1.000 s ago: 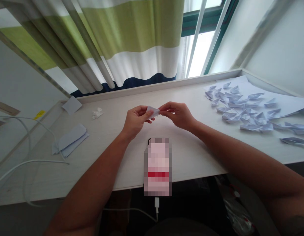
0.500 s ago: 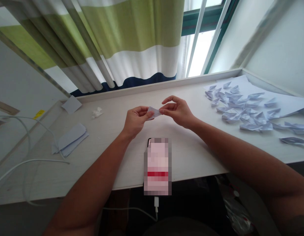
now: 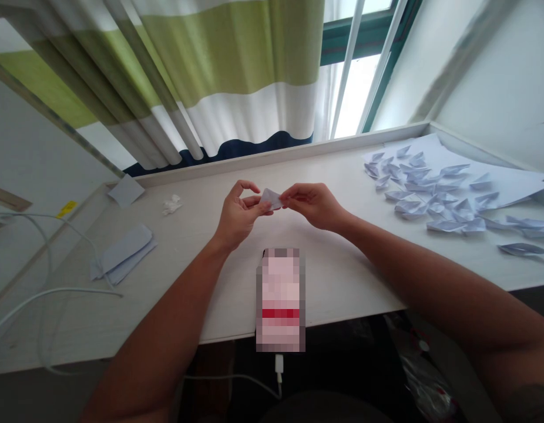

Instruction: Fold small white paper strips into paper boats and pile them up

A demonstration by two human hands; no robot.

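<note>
A small folded piece of white paper (image 3: 270, 198) is held up between my two hands, above the middle of the table. My left hand (image 3: 239, 212) pinches its left side between thumb and fingers, with the index finger raised and curved. At the paper's right corner, the thumb and fingertips of my right hand (image 3: 311, 202) are closed on it. The exact folds are too small to make out. Below the hands lies a phone (image 3: 281, 299) with a blurred screen, a white cable plugged into its near end.
Many folded paper boats (image 3: 430, 188) crowd the right side, some lying on large white sheets (image 3: 510, 174). Left are stacked paper pieces (image 3: 124, 252), a single sheet (image 3: 126, 190) and crumpled scraps (image 3: 171, 204). White cables (image 3: 56, 291) cross the left edge; a curtain (image 3: 237, 64) hangs behind.
My right hand's raised fingers have come down together at the paper's corner. My left index finger has lifted off the paper. The view has shifted slightly.
</note>
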